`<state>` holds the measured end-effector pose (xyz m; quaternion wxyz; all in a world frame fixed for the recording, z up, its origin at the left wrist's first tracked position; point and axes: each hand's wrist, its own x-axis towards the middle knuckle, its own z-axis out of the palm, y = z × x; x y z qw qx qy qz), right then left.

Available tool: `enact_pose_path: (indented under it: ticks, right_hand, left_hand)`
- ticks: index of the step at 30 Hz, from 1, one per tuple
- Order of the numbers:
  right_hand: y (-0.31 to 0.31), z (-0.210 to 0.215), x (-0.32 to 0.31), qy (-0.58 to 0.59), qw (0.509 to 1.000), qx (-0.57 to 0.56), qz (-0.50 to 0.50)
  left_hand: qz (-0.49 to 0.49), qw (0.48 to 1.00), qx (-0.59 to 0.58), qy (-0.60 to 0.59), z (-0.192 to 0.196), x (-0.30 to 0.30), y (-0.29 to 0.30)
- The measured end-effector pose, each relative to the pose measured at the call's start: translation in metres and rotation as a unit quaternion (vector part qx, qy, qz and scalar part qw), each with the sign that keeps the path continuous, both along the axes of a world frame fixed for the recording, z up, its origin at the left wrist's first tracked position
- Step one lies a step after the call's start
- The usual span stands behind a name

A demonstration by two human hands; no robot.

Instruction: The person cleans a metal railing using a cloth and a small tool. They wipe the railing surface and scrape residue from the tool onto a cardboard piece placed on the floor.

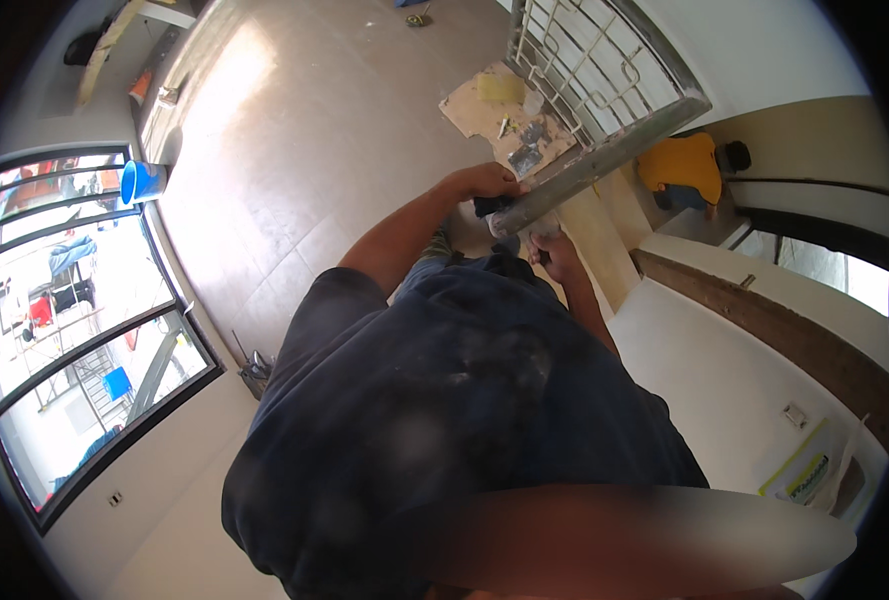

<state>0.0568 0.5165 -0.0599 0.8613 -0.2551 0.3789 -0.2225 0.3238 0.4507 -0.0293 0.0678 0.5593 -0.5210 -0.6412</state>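
A pale tiled floor (294, 150) fills the room, with tall dark-framed windows (74, 330) at the left. A white metal grille (589, 60) leans in from above, and its grey, paint-smeared metal rail (604, 160) runs down to both hands. The left hand (484, 182) is closed around a black handle (491, 206) at the rail's lower end. The right hand (554, 250) sits just beneath that end; whether it grips cannot be told. A crouching person in a yellow shirt (682, 165) works beyond the rail.

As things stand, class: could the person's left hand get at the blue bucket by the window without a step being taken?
Probably not. The left hand is gripping a dark handle at the metal rail, while the blue bucket sits far off across open floor by the window.
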Motion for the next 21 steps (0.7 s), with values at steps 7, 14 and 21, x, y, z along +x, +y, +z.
enact_pose_path:
  ticks: [7,14,21]
  right_hand:
    - [-0.008,0.02,0.018,0.105,0.994,-0.026,0.01]
    - [0.004,0.01,0.023,0.138,0.989,-0.054,-0.02]
    - [0.013,-0.003,0.026,0.142,0.984,0.006,-0.111]
  left_hand:
    - [0.016,0.995,-0.023,0.092,0.001,0.0,0.01]
    - [0.114,0.991,0.055,0.048,-0.013,-0.006,0.011]
    - [0.029,0.992,-0.109,0.054,-0.028,-0.005,0.015]
